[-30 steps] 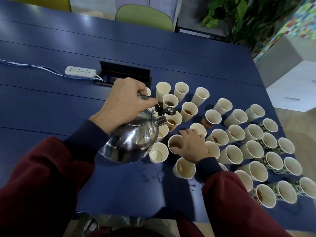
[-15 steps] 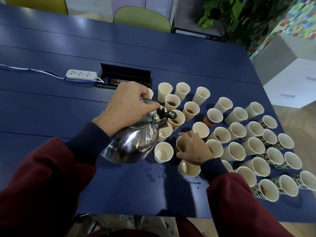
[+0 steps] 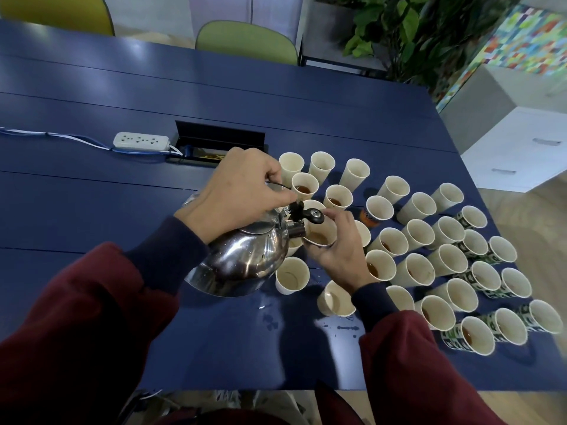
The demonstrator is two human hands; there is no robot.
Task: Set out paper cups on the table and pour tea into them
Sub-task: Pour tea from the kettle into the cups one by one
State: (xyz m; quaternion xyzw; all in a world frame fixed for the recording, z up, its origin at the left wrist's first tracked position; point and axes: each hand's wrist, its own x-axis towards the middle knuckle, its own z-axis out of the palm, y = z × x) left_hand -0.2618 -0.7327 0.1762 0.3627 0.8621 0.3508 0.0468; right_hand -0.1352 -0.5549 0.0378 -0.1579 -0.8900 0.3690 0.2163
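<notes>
- left hand (image 3: 236, 191) clenched round the thin black handle of the kettle (image 3: 242, 259), thumb on top
- kettle is shiny steel, held above the table (image 3: 92, 194), tipped toward its spout (image 3: 296, 230), black spout cap flipped up
- right hand (image 3: 340, 253) grasping the held cup (image 3: 319, 236), fingers wrapped round its wall
- held cup sits right at the kettle spout, rim touching or just beside it, cannot tell which; brown tea in its bottom
- other paper cups (image 3: 417, 207) stand in loose rows on the table, right of the kettle and beyond its spout; mostly plain cream
- green-patterned cups (image 3: 454, 340) are the ones farthest right of the kettle
- several cups show tea, e.g. filled cup (image 3: 303, 188) just beyond the kettle spout
- near cup (image 3: 291, 276) stands just beside the kettle body on its right, looks almost dry inside
- wet splashes (image 3: 337, 328) on the table, near side, right of the kettle
- power strip (image 3: 141, 141) and open cable box (image 3: 219, 139) beyond the kettle, toward the left
- green chair (image 3: 245, 41) and plant (image 3: 399, 32) well beyond the kettle, past the far table edge
- both arms in dark red sleeves with navy cuffs
</notes>
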